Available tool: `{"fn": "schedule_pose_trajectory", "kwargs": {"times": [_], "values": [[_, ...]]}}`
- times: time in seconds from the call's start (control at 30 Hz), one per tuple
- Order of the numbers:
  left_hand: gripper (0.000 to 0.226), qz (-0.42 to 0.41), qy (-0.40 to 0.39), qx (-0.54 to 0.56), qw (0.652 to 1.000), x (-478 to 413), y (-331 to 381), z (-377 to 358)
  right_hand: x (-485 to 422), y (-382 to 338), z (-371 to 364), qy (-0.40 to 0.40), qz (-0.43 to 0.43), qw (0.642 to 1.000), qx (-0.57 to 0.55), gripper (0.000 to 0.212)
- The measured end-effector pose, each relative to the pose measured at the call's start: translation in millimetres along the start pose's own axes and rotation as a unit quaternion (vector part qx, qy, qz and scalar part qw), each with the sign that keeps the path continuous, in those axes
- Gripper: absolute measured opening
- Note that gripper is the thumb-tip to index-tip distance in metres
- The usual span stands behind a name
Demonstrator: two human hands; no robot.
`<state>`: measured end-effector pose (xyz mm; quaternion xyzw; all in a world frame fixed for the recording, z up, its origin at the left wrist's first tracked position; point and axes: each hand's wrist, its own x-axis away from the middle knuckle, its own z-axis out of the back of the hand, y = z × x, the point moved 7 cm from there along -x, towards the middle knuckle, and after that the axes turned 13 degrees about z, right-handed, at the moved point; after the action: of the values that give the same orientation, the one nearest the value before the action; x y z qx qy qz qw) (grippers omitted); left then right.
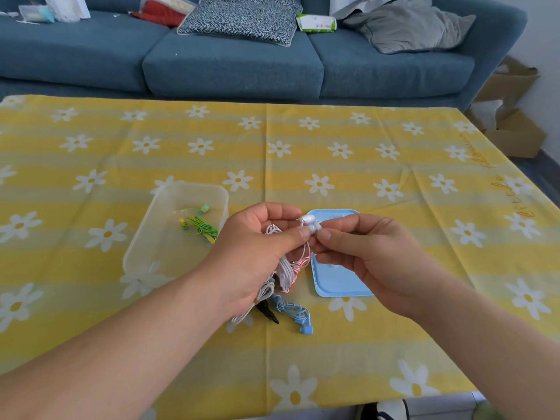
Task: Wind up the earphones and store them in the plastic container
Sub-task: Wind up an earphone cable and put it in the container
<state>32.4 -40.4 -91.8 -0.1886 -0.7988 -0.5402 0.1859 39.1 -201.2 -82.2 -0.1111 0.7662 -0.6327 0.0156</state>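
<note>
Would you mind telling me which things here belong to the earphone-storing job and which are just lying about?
Belongs: white earphones, pinched by left hand and right hand; plastic container with green earphones inside; blue earphones and black earphones on the tablecloth; blue lid.
Lying about: patterned cushion, grey cushion, wipes pack, cardboard boxes.

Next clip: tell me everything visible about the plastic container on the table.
The plastic container is a clear, slightly frosted rectangular tub with rounded corners, upright and open, with no lid on it. It stands on the yellow daisy tablecloth. Inside lies one wound bundle of green earphones, toward the far right side. The left hand overlaps its near right corner in view; whether they touch cannot be told.
</note>
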Motion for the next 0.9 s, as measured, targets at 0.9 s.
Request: {"fn": "schedule_pose_trajectory", "kwargs": {"times": [0.9], "values": [[0.03, 0.02, 0.01, 0.012, 1.0, 4.1, 2.3, 1.2, -2.2, 2.3, 3.3, 0.011, 0.032, 0.999, 0.036, 0.016]]}}
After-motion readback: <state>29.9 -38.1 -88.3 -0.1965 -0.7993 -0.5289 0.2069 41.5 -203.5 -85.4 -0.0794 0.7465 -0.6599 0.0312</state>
